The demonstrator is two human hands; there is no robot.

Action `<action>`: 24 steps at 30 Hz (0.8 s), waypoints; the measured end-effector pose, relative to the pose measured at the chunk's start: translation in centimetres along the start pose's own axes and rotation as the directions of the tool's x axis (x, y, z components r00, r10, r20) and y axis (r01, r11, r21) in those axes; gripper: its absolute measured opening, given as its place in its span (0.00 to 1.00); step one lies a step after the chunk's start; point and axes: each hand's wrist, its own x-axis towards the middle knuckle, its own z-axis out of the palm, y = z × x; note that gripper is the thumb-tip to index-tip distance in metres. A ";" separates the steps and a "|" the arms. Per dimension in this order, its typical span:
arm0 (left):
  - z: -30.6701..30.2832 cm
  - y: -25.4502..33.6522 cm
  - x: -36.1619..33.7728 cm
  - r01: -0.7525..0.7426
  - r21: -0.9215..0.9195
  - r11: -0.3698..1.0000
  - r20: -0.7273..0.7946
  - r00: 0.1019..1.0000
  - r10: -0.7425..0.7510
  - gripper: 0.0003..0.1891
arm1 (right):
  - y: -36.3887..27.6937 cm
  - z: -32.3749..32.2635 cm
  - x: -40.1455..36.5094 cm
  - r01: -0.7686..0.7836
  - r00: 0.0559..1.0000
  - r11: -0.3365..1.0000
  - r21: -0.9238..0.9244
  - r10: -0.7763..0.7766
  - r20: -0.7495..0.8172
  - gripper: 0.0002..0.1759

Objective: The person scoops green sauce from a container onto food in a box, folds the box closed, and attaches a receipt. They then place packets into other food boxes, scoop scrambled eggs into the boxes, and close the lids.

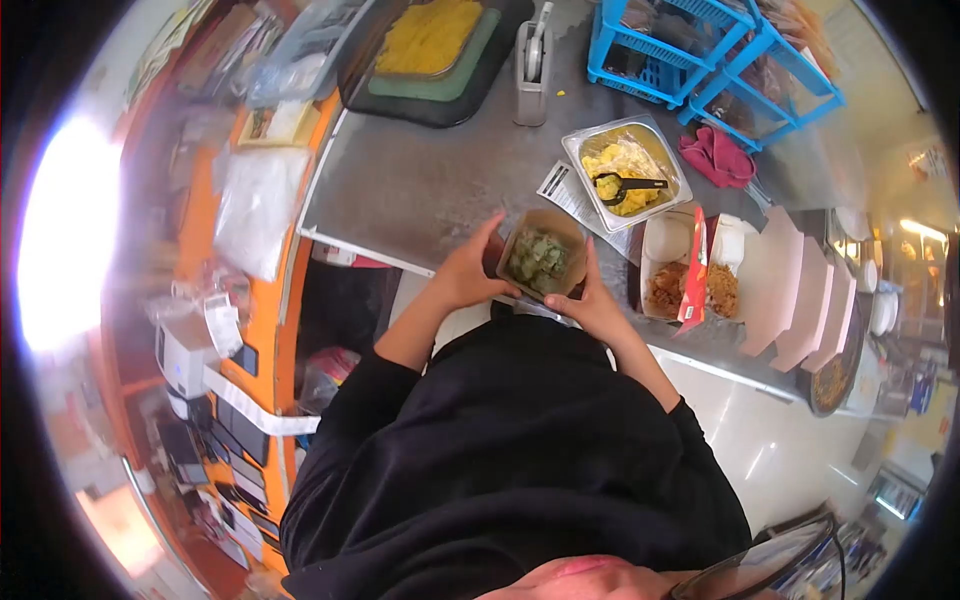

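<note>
Hands first: the left hand (465, 275) and right hand (597, 300) curl half-closed around opposite sides of a cardboard box (548, 219) of green food at the table's (420, 190) near edge. Light and thin-walled, it would likely buckle if squeezed, so it is best held low by its sides. A metal tray (605, 131) sits beyond.

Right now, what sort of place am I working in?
Probably a takeaway food counter or small shop kitchen. The left hand and right hand hold a paper box of green food at a steel counter, next to a metal pan of yellow food with a scoop and open takeaway boxes.
</note>
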 end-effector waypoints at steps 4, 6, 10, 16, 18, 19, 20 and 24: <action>0.7 -0.3 1.4 -0.313 0.288 0.905 -0.045 0.940 0.339 0.64 | -0.6 0.1 0.5 -0.006 1.000 0.954 0.300 0.001 0.016 0.62; 1.1 0.3 2.5 -0.432 0.263 0.862 0.046 0.899 0.436 0.60 | -0.6 0.2 -0.1 0.114 0.993 0.988 0.104 -0.112 -0.022 0.59; 1.6 0.1 3.1 -0.523 0.447 0.726 0.148 0.844 0.516 0.42 | 0.2 1.9 0.4 0.179 0.960 0.976 -0.124 -0.201 -0.196 0.54; 3.7 -0.3 3.6 -0.423 0.780 0.461 0.230 0.879 0.418 0.34 | 1.3 2.8 1.8 0.256 0.889 0.855 -0.450 -0.392 -0.239 0.38; 4.2 -0.3 3.6 -0.396 0.802 0.446 0.216 0.890 0.402 0.36 | 1.7 2.6 1.8 0.268 0.887 0.828 -0.493 -0.412 -0.210 0.33; 4.0 -0.4 3.7 -0.402 0.769 0.496 0.221 0.896 0.385 0.37 | 1.6 2.5 2.0 0.210 0.906 0.849 -0.486 -0.355 -0.229 0.31; 3.8 -0.5 3.8 -0.406 0.734 0.544 0.228 0.902 0.366 0.39 | 1.6 2.5 2.3 0.151 0.922 0.867 -0.475 -0.297 -0.249 0.29; 1.2 -0.8 3.7 -0.452 0.506 0.734 0.228 0.891 0.392 0.44 | -0.6 3.1 3.5 0.048 0.914 0.876 -0.479 -0.232 -0.333 0.23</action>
